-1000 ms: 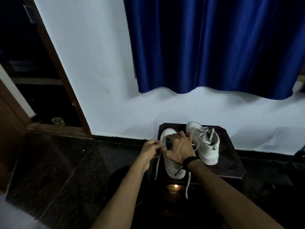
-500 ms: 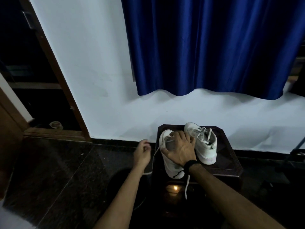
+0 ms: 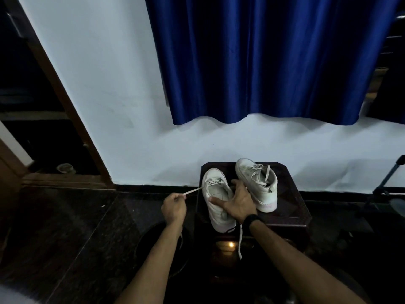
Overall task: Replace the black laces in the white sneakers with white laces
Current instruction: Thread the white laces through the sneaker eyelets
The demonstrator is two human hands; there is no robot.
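While the left hand [image 3: 174, 207] pinches one end of a white lace [image 3: 194, 191] and pulls it out to the side, the right hand [image 3: 237, 202] lies over the near sneaker [image 3: 215, 199] with its fingers spread and presses it down so it does not slide. The lace runs tight from the pinch to the front holes of this shoe. Another end of lace hangs down from the heel side, over the edge of the small dark worktop [image 3: 291, 207].

Both sneakers stand on the worktop, close to the wall. The far sneaker [image 3: 257, 183] sits just beside the right hand and already has white laces in it, loosely done.

I think the step now is threading the white lace through the near shoe, and only the front holes look done. So the job seems more than half finished. I see no black lace for sure; it is too dark to tell.

Next, the pulled end likely has to go across and into the next hole up. That needs a small, careful poke with the tip, and the shoe must be kept steady.
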